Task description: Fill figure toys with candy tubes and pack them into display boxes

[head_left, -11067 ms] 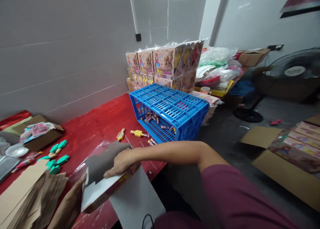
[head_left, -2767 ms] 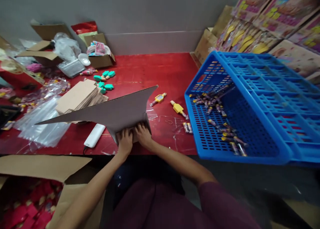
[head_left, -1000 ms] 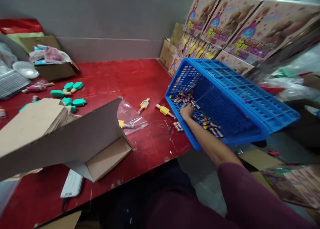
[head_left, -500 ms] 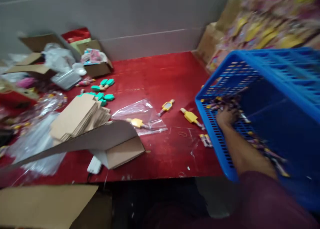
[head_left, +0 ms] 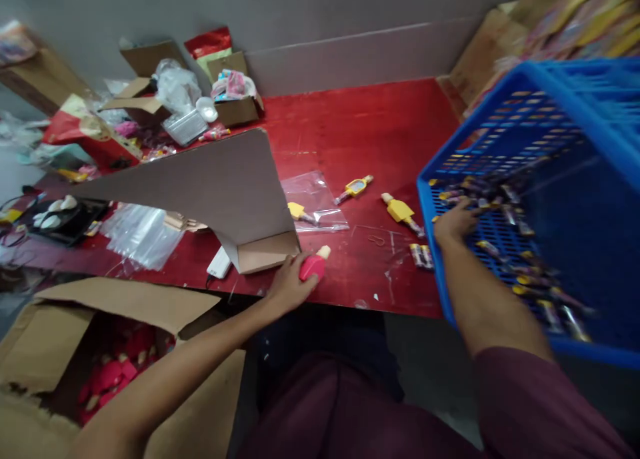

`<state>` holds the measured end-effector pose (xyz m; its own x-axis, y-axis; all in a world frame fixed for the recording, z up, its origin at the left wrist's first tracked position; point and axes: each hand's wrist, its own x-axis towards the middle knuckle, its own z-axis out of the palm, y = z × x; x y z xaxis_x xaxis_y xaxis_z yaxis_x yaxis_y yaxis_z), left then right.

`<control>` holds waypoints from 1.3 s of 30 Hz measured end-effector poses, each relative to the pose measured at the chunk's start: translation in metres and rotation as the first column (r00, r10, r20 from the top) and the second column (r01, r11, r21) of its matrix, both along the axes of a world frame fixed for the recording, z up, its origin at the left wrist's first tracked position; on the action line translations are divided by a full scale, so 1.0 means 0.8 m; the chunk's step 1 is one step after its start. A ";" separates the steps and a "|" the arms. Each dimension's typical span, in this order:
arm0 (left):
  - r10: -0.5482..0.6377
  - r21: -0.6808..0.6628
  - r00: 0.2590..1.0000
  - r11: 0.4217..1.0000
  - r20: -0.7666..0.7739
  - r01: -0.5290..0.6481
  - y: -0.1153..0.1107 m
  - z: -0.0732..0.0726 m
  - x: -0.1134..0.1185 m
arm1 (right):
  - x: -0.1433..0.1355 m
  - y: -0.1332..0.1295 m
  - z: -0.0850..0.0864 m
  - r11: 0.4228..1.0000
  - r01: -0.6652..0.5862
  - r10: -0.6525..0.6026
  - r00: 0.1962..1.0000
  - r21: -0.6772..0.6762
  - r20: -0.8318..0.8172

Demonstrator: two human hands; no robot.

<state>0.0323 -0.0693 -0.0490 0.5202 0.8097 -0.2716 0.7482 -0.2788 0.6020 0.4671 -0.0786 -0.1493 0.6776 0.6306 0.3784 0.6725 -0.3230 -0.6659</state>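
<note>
My left hand (head_left: 291, 283) is closed on a pinkish-red paddle-shaped toy (head_left: 313, 267) with a cream-coloured stub end, held above the table's front edge. My right hand (head_left: 454, 221) reaches into a tipped blue plastic basket (head_left: 434, 245). Its fingers are curled in among small yellow-capped tubes (head_left: 480, 195); what they grip is blurred. Left of the basket lie a yellow paddle-shaped toy (head_left: 400, 211), a yellow-framed one (head_left: 357, 187) and two small tubes (head_left: 421, 255). Another yellow toy (head_left: 297, 211) rests on a clear plastic bag (head_left: 327, 220).
An upright cardboard box piece (head_left: 210, 179) stands beside my left hand. Below left, an open carton (head_left: 200, 385) holds several pinkish-red toys (head_left: 113, 379). Clear bags (head_left: 145, 235), a white device (head_left: 219, 263) and small boxes (head_left: 240, 111) sit leftward on the red table (head_left: 350, 125).
My left hand has come into view with a pinkish-red toy. The cardboard piece now stands higher, covering most of the stacked cards. My right hand stays in the basket, and the view has shifted left.
</note>
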 end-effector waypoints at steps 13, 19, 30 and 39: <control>0.226 0.018 0.940 0.971 0.255 -0.238 0.026 -0.095 0.090 | -0.078 -0.019 0.000 0.817 0.577 -0.572 0.808 -0.008 -0.142; 0.357 -0.373 0.690 0.918 0.630 -0.135 0.030 -0.058 0.067 | -0.198 -0.075 0.016 0.971 0.086 -0.002 0.936 0.223 -0.351; -0.265 -0.219 0.867 0.898 0.423 0.381 -0.025 0.026 0.035 | -0.258 -0.143 0.122 0.604 -0.774 0.794 0.561 0.193 -0.235; -0.285 -0.336 0.884 0.846 0.372 0.414 -0.047 0.034 0.011 | -0.267 -0.153 0.142 0.401 -0.912 0.916 0.396 0.087 -0.067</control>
<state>0.0407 -0.1072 -0.0220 0.8543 0.4143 -0.3138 0.4140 -0.1774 0.8928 0.2537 -0.2008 -0.0354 -0.2668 0.8832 0.3857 0.4903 0.4690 -0.7346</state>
